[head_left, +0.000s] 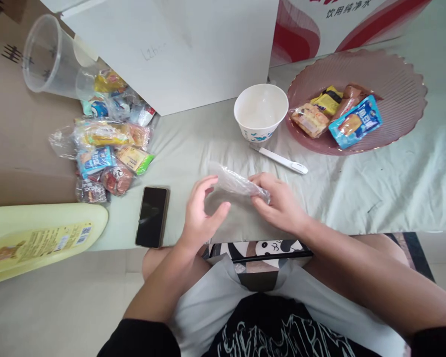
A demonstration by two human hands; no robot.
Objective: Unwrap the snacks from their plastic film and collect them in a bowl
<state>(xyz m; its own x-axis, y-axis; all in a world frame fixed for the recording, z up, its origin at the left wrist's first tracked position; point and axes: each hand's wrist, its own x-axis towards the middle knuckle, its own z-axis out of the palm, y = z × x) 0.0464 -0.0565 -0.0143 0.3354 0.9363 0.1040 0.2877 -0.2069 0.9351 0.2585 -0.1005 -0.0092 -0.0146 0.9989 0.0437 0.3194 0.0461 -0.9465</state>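
Note:
In the head view, my right hand (277, 201) pinches one end of a clear plastic wrapper (236, 181), which stretches out to the left over the table. Beside the wrapper's other end, my left hand (205, 206) is open, thumb and fingers apart. Whether those fingertips touch the film I cannot tell. Just beyond my right hand lies a white plastic utility knife (282, 160). Behind it stands a white paper bowl (262, 111) with a blue pattern, nothing visible inside.
A pink scalloped plate (397, 99) at the right holds several wrapped snacks (357, 121). More packaged snacks (111, 134) are piled at the left, near a clear plastic cup (55, 59). A phone (152, 216) lies near the front edge. White boxes (193, 44) stand behind.

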